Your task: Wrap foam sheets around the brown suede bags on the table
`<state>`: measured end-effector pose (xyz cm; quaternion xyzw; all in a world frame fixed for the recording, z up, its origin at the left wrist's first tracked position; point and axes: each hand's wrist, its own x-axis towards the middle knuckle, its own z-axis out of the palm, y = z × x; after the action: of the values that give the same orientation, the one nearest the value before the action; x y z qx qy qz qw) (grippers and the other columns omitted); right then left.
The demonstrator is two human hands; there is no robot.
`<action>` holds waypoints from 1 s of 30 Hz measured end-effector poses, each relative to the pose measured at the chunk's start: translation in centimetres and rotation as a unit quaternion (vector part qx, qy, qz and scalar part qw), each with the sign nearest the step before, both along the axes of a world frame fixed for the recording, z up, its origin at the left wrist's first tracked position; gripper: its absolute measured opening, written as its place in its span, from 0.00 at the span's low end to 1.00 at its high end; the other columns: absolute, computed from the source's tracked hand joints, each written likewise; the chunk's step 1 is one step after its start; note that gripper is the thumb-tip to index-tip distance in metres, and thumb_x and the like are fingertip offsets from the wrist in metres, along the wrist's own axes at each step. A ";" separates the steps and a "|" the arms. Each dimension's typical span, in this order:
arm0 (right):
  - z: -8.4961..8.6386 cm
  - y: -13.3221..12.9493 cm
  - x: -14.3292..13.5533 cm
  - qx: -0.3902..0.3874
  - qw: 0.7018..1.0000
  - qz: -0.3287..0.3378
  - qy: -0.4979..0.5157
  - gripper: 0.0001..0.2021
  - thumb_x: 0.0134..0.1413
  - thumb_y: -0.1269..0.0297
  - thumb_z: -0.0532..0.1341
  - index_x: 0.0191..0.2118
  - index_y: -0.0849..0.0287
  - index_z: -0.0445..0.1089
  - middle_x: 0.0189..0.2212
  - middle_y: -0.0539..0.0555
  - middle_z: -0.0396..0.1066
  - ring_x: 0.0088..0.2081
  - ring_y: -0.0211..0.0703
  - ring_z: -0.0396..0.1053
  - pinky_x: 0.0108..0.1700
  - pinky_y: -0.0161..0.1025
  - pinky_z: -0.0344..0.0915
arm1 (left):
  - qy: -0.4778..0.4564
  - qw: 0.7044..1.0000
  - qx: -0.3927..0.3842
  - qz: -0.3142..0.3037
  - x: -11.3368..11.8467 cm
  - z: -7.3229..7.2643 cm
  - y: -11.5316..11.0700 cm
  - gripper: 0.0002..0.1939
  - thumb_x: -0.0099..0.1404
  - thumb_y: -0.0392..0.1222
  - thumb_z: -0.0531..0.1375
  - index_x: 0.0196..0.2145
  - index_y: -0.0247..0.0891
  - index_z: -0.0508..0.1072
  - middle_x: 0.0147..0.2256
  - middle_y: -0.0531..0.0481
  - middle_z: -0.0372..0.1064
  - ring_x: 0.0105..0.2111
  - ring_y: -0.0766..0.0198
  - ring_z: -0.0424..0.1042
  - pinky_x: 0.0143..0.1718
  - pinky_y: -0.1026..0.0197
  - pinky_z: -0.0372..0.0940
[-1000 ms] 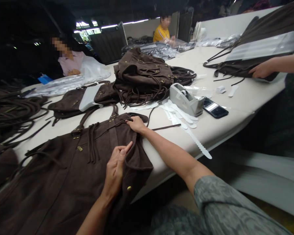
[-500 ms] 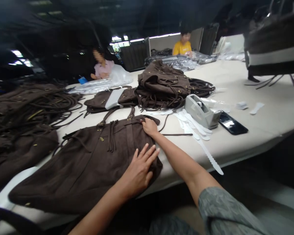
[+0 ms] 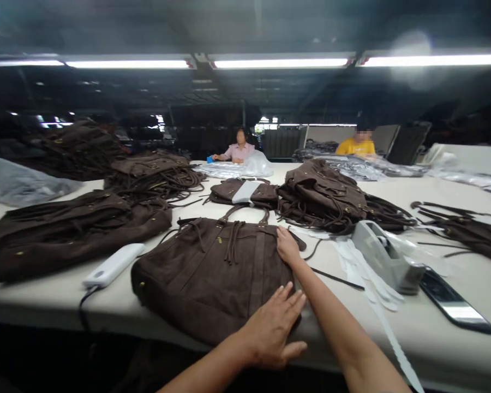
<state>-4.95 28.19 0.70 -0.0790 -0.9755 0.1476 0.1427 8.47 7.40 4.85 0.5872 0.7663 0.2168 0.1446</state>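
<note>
A brown suede bag lay flat on the white table, close to the near edge, its handles pointing to the far side. The person's left hand rested flat on the near right corner of the bag, fingers spread wide and holding nothing. The right hand lay on the far right corner, by the top seam, palm down with the fingers loosely together, pressing the suede rather than gripping it; the forearm ran back along the bag's right edge.

Just left of the bag sat a white power bank with a dark cable dropping over the table edge. Farther left lay a long heap of brown bags, and beyond it a tangle of straps. On the far side of the flat bag was a smaller one with a pale card on it, and to its right a pile of bags. To the right of the right hand stood a grey tape dispenser with white scalloped strips beside it, and a dark phone lay just past it. At the far end sat a person in pink and a person in yellow.
</note>
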 end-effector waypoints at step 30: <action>2.4 -1.7 0.2 0.105 0.990 -0.035 -0.084 0.28 0.67 0.56 0.43 0.68 0.62 0.51 0.68 0.61 0.45 0.69 0.51 0.39 0.67 0.55 0.40 | 0.198 0.840 0.259 0.433 -6.2 5.8 -14.4 0.18 0.66 0.34 0.54 0.53 0.38 0.71 0.57 0.44 0.67 0.60 0.52 0.61 0.64 0.46 0.54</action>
<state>-4.73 26.48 3.10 -0.1097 -0.9907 0.0324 0.0732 2.27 -6.98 10.68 0.2420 0.8709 0.3268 -0.2760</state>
